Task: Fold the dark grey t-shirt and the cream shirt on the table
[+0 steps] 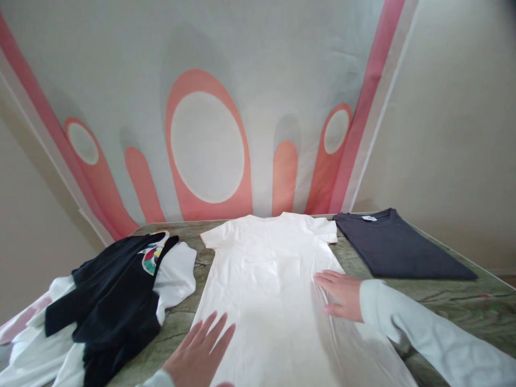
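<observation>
A white T-shirt [274, 301] lies spread out on the wooden table, its collar and short sleeves at the far edge. My left hand [201, 346] is over the shirt's near left side with fingers spread; whether it presses on the cloth I cannot tell. On the right side of the shirt, my right hand [338, 294] rests flat with its fingers stretched out, beside a long crease that runs toward me. Neither hand grips anything. The shirt's lower hem is out of view.
To the left is a loose heap of clothes with a black shirt [116, 301] bearing a colourful print on top of white garments [175, 277]. A folded dark grey T-shirt [399, 244] lies at the right on the wood-grain table [439, 298]. A patterned backdrop [258, 107] stands behind.
</observation>
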`<state>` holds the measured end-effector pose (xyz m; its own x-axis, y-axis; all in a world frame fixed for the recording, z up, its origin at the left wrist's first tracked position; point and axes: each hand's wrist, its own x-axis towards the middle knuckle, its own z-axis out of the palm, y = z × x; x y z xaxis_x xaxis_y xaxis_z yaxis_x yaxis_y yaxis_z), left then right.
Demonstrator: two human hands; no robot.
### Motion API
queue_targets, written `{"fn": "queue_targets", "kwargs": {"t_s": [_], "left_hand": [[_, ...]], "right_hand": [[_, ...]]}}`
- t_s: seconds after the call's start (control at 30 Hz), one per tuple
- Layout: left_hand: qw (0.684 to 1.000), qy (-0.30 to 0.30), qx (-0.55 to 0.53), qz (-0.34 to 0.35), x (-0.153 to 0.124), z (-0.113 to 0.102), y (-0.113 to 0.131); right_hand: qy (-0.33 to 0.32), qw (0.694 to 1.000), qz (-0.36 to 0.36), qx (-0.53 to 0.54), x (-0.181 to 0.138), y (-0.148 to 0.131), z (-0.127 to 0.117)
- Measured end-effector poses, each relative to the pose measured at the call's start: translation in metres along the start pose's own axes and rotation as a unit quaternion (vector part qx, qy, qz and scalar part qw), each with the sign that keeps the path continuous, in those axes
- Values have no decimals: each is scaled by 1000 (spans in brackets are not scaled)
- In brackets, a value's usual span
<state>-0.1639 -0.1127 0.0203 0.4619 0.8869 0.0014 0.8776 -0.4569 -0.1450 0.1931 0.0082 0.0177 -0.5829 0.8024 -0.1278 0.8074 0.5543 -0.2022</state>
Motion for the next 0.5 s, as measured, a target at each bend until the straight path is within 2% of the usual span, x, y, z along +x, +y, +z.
{"fn": "queue_targets", "kwargs": {"t_s": [0.07, 0.13, 0.23, 0.33, 0.5], "left_hand": [[999, -38, -30, 4, 54, -12, 2], [995, -83, -51, -7, 110, -13, 8], [997, -44, -47, -45, 170, 1, 18], [996, -14, -60, -59, 185, 19, 21], [995, 39, -71, -60, 170, 29, 14]], "right_hand": [[43, 998, -40, 26, 34, -22, -8], [87, 993, -75, 43, 68, -45, -7], [112, 991, -61, 36, 101, -63, 10], [115, 993, -26, 16, 104, -53, 27], [78, 994, 78, -19, 86, 0, 32]]}}
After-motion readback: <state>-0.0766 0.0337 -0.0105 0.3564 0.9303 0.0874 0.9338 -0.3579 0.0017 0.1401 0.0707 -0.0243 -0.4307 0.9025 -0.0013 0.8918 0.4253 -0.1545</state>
